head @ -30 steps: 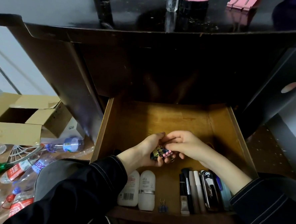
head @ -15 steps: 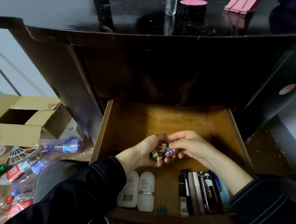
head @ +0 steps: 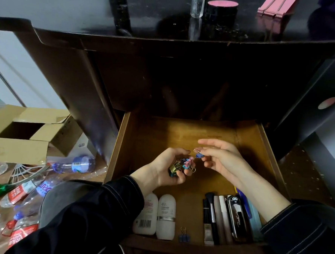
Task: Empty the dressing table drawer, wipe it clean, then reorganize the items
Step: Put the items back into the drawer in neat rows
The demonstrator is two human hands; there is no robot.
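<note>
The wooden drawer (head: 155, 135) stands pulled out below the dark dressing table. Over its middle, my left hand (head: 165, 169) cups a bunch of small coloured binder clips (head: 181, 165). Just to the right, my right hand (head: 221, 159) pinches a single blue binder clip (head: 198, 154) by its wire handle, close to the bunch. Along the drawer's front lie two white bottles (head: 155, 216), one loose blue clip (head: 184, 237), and a row of makeup brushes and pens (head: 217, 218) beside a black case (head: 237, 218).
On the table top stand a clear bottle (head: 197, 4), a pink-lidded jar (head: 222, 10) and a large pink binder clip (head: 277, 5). On the floor to the left are an open cardboard box (head: 26, 135) and several plastic bottles (head: 75, 165).
My hands were pressed together around the clips. Now my right hand has drawn away to the right with one blue clip pinched in its fingers, and my left hand keeps the bunch.
</note>
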